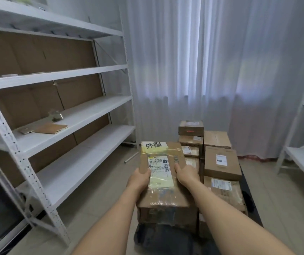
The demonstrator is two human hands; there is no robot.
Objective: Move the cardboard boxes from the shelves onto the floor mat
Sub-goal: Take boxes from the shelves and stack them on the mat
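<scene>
Cardboard box [163,173] gripped by its side edges between left hand [140,178] and right hand [185,174], held above floor mat [252,205] beside stacked boxes [221,162]; glossy tape under fingers, likely to slip, tilt, topple neighbours.

boxes [166,173] approx 9 | shelf units [59,107] 2 | hands [140,179] 2 | curtain [212,70] 1

Matt cardboard box [163,173], glossy tape; white-painted metal shelves [59,74]

Head-worn view, looking forward and down, close above forearms
</scene>
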